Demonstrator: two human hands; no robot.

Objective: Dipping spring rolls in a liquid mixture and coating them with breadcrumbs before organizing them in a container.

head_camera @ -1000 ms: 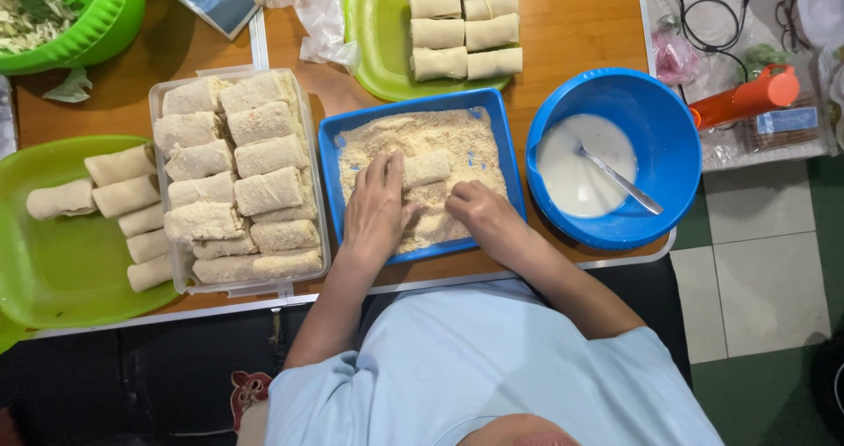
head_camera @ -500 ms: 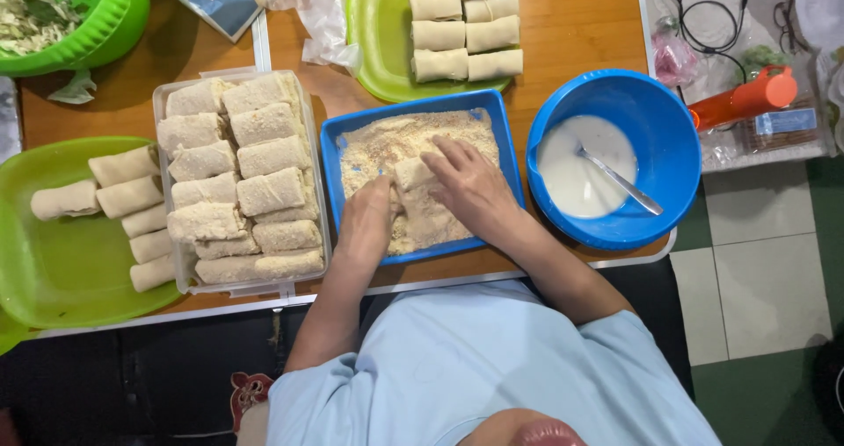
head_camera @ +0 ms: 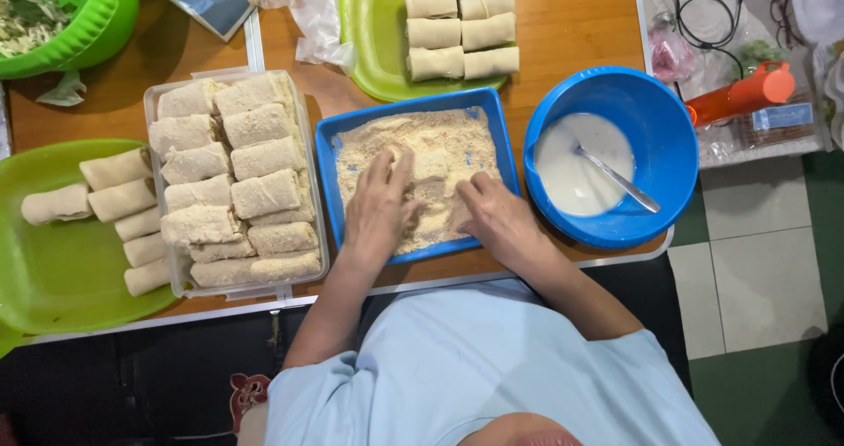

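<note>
A top-down view is given of 2 bare hands working in a blue rectangular tray of pale breadcrumbs, set on a wooden table. The left hand is laid flat, fingers loosely together, over a crumb-coated roll at the tray's middle. The right hand is cupped against the crumbs just beside it, fingers together; whether anything is gripped cannot be told. A clear container of breaded rolls is seen left of the tray, a blue bowl of white batter with a spoon on its right.
</note>
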